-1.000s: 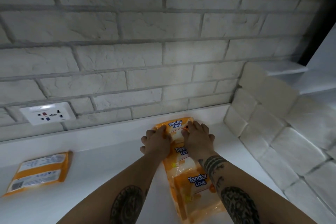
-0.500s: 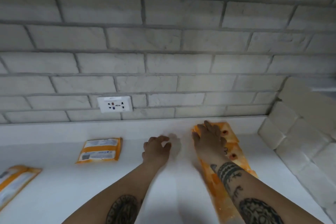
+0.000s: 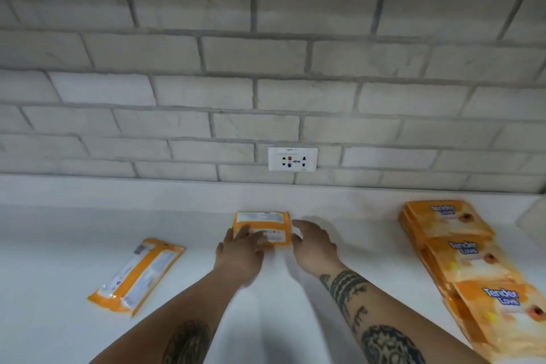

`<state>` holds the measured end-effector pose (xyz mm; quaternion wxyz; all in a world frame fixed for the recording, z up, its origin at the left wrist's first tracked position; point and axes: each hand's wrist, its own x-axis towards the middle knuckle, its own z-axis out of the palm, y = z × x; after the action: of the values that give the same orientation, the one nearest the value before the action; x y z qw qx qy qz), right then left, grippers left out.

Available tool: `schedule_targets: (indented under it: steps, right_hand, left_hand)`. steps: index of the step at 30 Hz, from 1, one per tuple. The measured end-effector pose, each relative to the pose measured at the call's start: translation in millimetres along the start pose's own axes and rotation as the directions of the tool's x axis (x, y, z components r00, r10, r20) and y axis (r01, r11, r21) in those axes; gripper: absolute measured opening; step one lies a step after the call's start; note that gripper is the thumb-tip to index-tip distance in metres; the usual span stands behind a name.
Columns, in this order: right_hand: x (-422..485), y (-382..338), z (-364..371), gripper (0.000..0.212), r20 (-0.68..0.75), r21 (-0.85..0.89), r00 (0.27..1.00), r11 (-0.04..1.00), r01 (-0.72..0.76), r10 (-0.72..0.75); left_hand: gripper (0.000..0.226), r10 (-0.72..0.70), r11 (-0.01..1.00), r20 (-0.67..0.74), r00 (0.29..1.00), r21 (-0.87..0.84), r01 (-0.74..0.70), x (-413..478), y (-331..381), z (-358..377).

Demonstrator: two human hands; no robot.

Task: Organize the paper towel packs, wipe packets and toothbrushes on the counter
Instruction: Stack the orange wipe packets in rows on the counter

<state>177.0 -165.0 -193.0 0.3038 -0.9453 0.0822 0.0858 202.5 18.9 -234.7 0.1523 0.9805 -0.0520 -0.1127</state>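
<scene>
Packet position: a wipe packet (image 3: 261, 229) lies flat on the bench (image 3: 354, 230) straight ahead of both hands, just below the wall socket (image 3: 293, 159).
Packet axis: its long side runs left to right, across the reach of the arms, and its back panel faces up.
Left hand: the left hand (image 3: 240, 254) is spread, with the fingers (image 3: 251, 235) laid over the packet's near left corner; they touch it, but no closed grip shows.
Right hand: the right hand (image 3: 313, 245) is open and holds nothing; it hovers just beside the packet's right end, with the thumb toward that edge.
Nearer hand: the left, already on the packet; the right is a short way off its end.
Coming move, as I judge it: the two hands close on the short ends and carry the packet to the right of the right hand.
Second packet: another wipe packet (image 3: 137, 273) lies to the left of the left hand, slanted, its long axis running from near left to far right, back panel up.
Stack: a row of overlapped orange packs (image 3: 461, 257) lies well to the right of the right hand, running from the wall toward the person.
Writing: "Tender Love" reads in blue on three of those packs; the print on both back panels is too small to read.
Toothbrushes: none in view.
Risk, as a guess: glossy film may slip under flat fingers.
</scene>
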Motion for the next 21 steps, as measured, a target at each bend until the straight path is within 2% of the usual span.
schedule_targets:
  steps: [3,6,8,10,11,15,19,21]
  right_hand:
    - [19.0,-16.7,33.5,0.045,0.059,-0.006,0.997,0.999,-0.048,0.048]
    - [28.3,-27.8,51.8,0.045,-0.009,-0.012,0.991,0.991,-0.136,0.136]
    - [25.1,-43.6,68.7,0.067,-0.027,0.084,0.980,0.978,-0.192,0.195]
    - [14.9,-57.2,81.0,0.089,0.010,0.296,0.956,0.912,-0.283,0.294]
    - [6.9,-63.1,84.4,0.087,0.044,0.383,0.940,0.863,-0.330,0.340]
    - [-21.5,-68.5,91.2,0.038,0.135,0.597,0.912,0.704,-0.386,0.387]
    - [-49.0,-68.8,88.1,0.031,0.221,0.771,0.899,0.498,-0.398,0.378]
    - [-60.9,-71.7,75.8,0.029,0.205,0.794,0.908,0.481,-0.372,0.364]
  left_hand:
    - [0.050,0.091,0.996,-0.024,0.996,-0.007,-0.091,-4.2,-32.7,9.7]
    - [0.045,0.169,0.980,-0.098,0.981,-0.085,-0.178,-13.6,-46.2,12.0]
    - [0.039,0.171,0.973,-0.122,0.978,-0.138,-0.187,-24.3,-60.1,4.4]
    - [0.031,0.175,0.976,-0.135,0.975,-0.105,-0.190,-35.1,-70.6,-3.6]
    - [0.028,0.179,0.977,-0.133,0.975,-0.089,-0.191,-41.3,-74.7,-6.9]
    - [0.032,0.232,0.973,-0.012,0.973,0.006,-0.232,-59.6,-90.1,-19.9]
    - [0.053,0.346,0.936,0.059,0.936,0.047,-0.349,-71.0,-101.8,-29.4]
    - [0.063,0.440,0.896,0.030,0.897,0.054,-0.441,-74.9,-96.8,-37.3]
